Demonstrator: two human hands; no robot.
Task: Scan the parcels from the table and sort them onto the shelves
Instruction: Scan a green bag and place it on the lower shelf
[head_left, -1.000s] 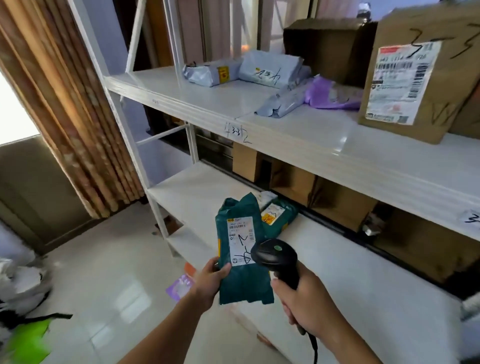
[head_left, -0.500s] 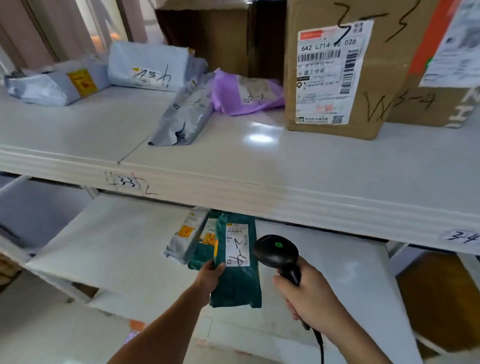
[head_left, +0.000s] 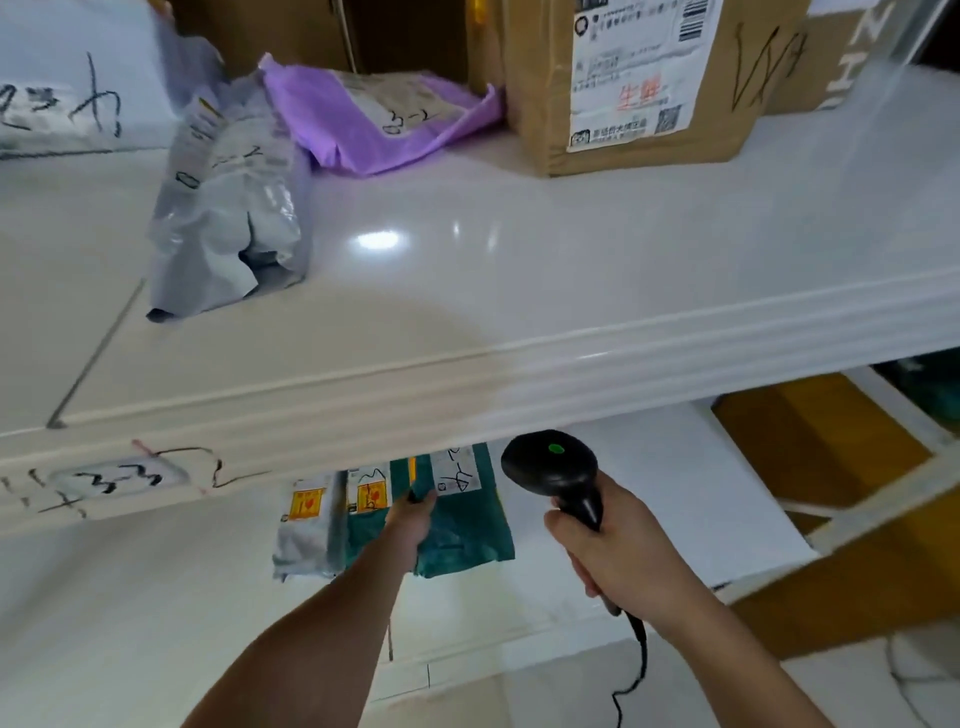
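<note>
Placing the green parcel (head_left: 462, 525) on the lower shelf (head_left: 649, 519), just right of two mailers there: a grey one (head_left: 304, 525) and a green one (head_left: 369, 514). Left hand (head_left: 413, 522) grips its left edge; release not done. Right hand (head_left: 618, 556) is clenched on the scanner (head_left: 558, 470), its green light on. Upper shelf (head_left: 519, 291): three mailers and, I think, three boxes, far ones cropped. Table out of view, so remaining parcels unknown.

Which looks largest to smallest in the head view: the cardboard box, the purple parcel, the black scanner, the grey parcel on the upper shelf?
1. cardboard box, cut off by the frame
2. grey parcel and purple parcel: too alike to rank, and the purple one is partly hidden
3. black scanner, smallest, though nearest the camera
</note>
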